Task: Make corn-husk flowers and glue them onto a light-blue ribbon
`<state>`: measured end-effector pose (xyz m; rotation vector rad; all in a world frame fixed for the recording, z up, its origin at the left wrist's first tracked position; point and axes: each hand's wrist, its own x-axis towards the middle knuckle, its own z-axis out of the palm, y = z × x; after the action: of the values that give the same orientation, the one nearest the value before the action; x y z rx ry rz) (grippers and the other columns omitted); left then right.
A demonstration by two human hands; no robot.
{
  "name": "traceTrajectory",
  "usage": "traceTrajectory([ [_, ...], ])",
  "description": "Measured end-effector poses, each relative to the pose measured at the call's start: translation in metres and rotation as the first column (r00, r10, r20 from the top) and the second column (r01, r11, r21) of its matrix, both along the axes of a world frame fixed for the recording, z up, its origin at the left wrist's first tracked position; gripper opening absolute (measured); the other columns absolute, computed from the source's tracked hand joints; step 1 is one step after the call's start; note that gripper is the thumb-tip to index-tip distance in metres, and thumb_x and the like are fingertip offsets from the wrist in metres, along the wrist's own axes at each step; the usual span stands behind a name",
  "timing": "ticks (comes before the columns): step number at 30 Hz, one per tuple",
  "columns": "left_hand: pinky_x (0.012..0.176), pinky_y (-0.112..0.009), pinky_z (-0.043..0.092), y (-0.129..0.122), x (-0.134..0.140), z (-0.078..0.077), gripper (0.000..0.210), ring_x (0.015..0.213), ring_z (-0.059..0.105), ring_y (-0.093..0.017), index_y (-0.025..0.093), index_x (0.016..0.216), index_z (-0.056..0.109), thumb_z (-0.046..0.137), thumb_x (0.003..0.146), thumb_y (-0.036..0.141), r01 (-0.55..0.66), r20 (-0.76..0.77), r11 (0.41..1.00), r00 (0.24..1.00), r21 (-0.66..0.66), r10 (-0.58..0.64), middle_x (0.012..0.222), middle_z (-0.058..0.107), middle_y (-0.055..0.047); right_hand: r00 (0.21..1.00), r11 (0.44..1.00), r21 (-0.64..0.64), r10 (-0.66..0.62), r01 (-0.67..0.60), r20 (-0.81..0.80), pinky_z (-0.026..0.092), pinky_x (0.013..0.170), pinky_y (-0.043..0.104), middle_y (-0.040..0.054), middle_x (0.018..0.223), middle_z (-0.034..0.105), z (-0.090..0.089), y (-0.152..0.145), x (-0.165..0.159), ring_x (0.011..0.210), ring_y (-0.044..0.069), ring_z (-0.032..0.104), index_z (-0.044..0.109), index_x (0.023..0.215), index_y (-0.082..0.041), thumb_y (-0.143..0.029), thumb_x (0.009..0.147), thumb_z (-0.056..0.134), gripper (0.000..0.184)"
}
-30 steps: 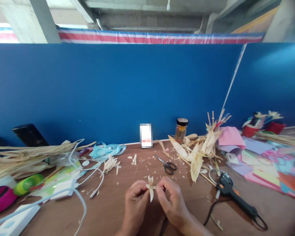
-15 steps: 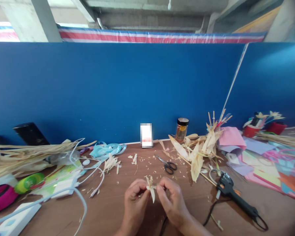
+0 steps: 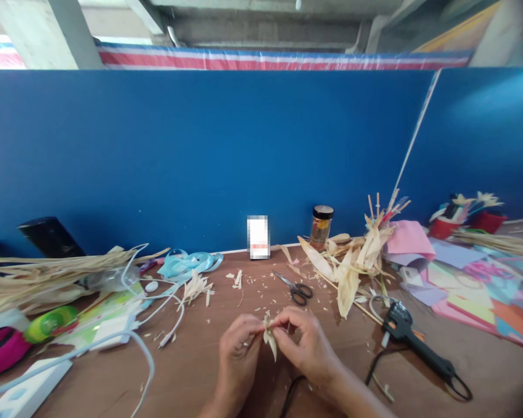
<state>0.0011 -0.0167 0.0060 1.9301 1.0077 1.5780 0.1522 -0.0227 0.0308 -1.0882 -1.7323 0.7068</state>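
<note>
Low over the front middle of the brown table, a small pale flower of dried husk [image 3: 269,340] is pinched between my two hands. Its petals hang down, and the fingertips partly cover its upper part. My left hand [image 3: 240,348] grips it from the left with thumb and forefinger. From the right, my right hand [image 3: 303,342] pinches it with thumb and forefinger as well. Scissors [image 3: 297,290] with black handles lie just beyond the hands, among small husk scraps. A black glue gun [image 3: 418,342] rests to the right, its cord running behind my right wrist.
Dried husks [image 3: 353,273] and a lidded jar [image 3: 322,226] stand at the back right, beside coloured paper sheets [image 3: 466,290]. On the left lie light-blue ribbon [image 3: 192,264], white cables [image 3: 174,319], a power strip [image 3: 30,386] and a green tape roll [image 3: 52,324]. A blue partition [image 3: 226,145] closes off the back.
My right hand has moved slightly left and up, its fingertips now closing over the flower's upper part near the left fingertips. The view has shifted slightly.
</note>
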Motion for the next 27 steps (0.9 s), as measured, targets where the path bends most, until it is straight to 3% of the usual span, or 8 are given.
traceTrajectory([
  [14, 0.059, -0.022, 0.049, -0.0007, 0.0006, 0.0007, 0.017, 0.066, 0.061, -0.014, 0.02, 0.078, 0.067, 0.056, 0.073, 0.008, -0.002, -0.063, 0.999, 0.998, 0.051, 0.005, 0.072, 0.064, -0.003, 0.999, 0.995, -0.086, 0.043, -0.044, -0.006, 0.035, 0.055, 0.022, 0.0, 0.065, 0.056, -0.0041, 0.0045, 0.0025, 0.061, 0.013, 0.05, 0.06, 0.068, -0.018, -0.019, 0.075, 0.055, 0.008],
  [22, 0.057, -0.022, 0.047, -0.0031, 0.002, 0.0014, 0.017, 0.063, 0.059, -0.014, 0.02, 0.079, 0.068, 0.056, 0.074, 0.009, 0.018, -0.107, 1.0, 0.994, -0.005, -0.019, 0.069, 0.062, -0.003, 0.997, 0.973, -0.219, 0.063, -0.071, -0.043, 0.03, 0.048, 0.02, -0.0025, 0.058, 0.049, -0.0026, 0.0016, 0.0006, 0.053, 0.01, 0.042, 0.058, 0.068, -0.017, -0.019, 0.075, 0.052, 0.009],
  [27, 0.054, -0.021, 0.046, -0.0065, 0.005, 0.0012, 0.016, 0.061, 0.058, -0.013, 0.019, 0.077, 0.068, 0.056, 0.074, 0.009, -0.007, -0.079, 1.0, 0.997, -0.007, 0.007, 0.066, 0.06, -0.002, 0.998, 0.973, -0.226, 0.041, -0.05, -0.041, 0.029, 0.047, 0.019, -0.0036, 0.057, 0.046, -0.0024, -0.001, -0.0021, 0.052, 0.009, 0.039, 0.055, 0.066, -0.016, -0.018, 0.074, 0.052, 0.008],
])
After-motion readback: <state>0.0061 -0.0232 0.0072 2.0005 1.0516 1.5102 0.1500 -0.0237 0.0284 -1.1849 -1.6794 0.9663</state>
